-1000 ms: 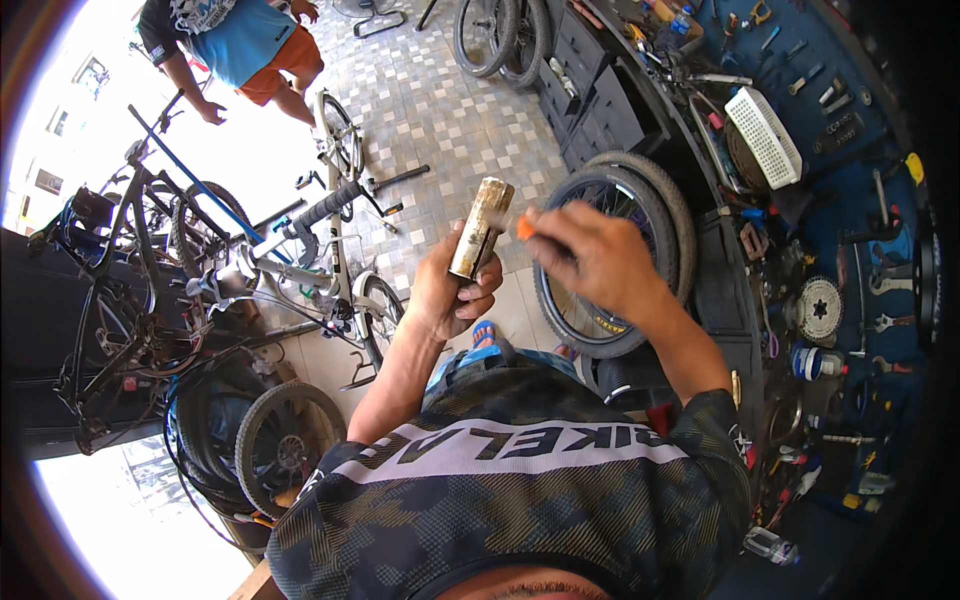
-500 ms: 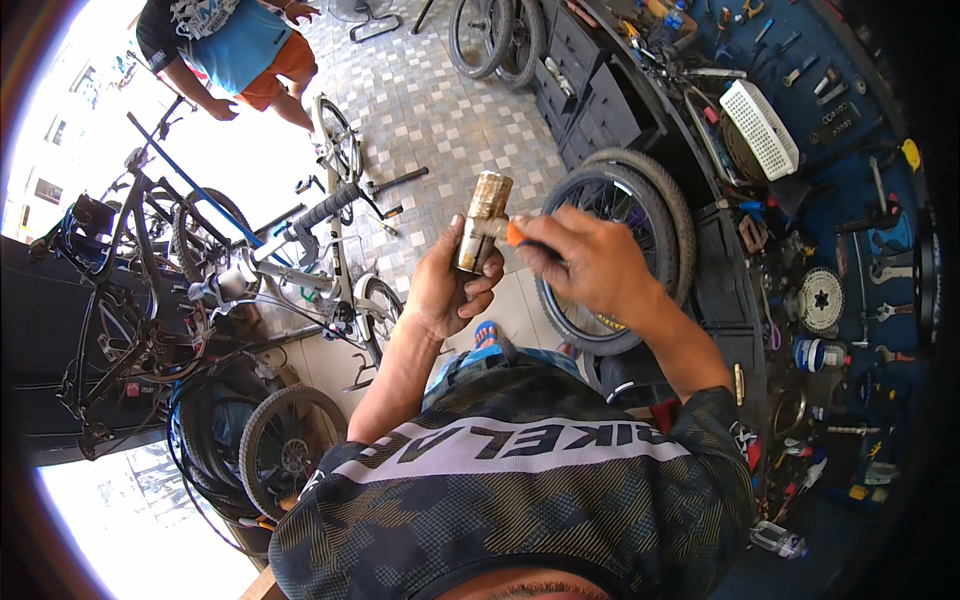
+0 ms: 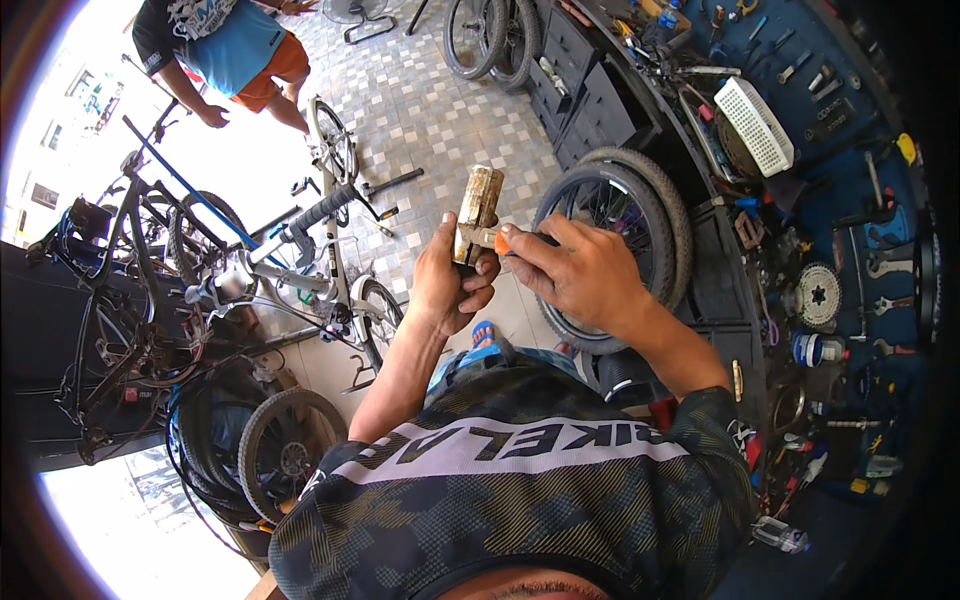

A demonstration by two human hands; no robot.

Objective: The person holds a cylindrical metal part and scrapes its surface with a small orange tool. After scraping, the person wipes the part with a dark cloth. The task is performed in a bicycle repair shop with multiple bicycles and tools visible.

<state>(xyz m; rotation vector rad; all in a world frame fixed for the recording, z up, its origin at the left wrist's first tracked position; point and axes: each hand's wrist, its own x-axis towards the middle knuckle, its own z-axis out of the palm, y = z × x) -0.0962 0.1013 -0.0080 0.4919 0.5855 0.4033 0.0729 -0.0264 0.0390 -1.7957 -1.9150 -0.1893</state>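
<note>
Upright in my left hand [image 3: 440, 275] is a worn, brown-stained metal cylinder [image 3: 482, 197], its lower part wrapped by my thumb and fingers. My right hand [image 3: 592, 272] is closed around a small tool [image 3: 502, 243] with an orange and dark handle. The tool's short pale end lies against the cylinder's side, just above my left fingers. Its exact kind is hard to make out, as my right fingers cover most of the handle. Both hands are held in front of my body, above the floor.
A bicycle [image 3: 335, 240] stands ahead on the left, beside more frames. Tyred wheels [image 3: 655, 190] lean by dark drawers [image 3: 590, 110] on the right. A tool board [image 3: 860, 200] and white basket [image 3: 755, 125] line that side. Another person [image 3: 235, 50] stands at the far left.
The cylinder has tilted slightly and shifted a little left in my left hand. My right hand has turned, and the tool's pale end has moved slightly left and down along the cylinder.
</note>
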